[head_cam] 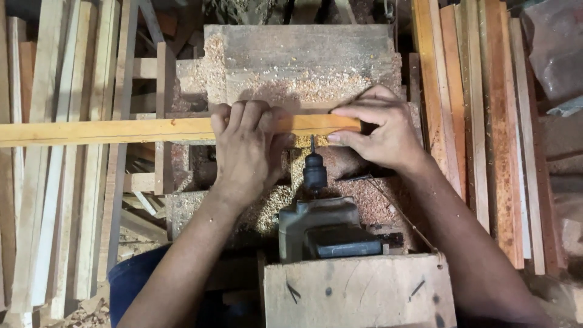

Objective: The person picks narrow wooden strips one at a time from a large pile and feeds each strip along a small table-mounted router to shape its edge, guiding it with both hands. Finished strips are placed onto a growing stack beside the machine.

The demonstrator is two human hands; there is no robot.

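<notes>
A long yellow wooden strip [121, 130] lies across the work surface, running from the left edge to the middle. My left hand [246, 146] grips it from above near its right part. My right hand [379, 127] pinches the strip's right end with thumb and fingers. A drill chuck with a thin bit [314, 164] points at the strip's near side between my hands. The grey motor housing [325, 228] sits behind the chuck, toward me.
Sawdust covers a grey wooden block [303, 58] beyond the strip. Stacks of wooden slats stand at the left [54, 212] and right [486, 121]. A wooden box [358, 294] sits at the near edge below the motor.
</notes>
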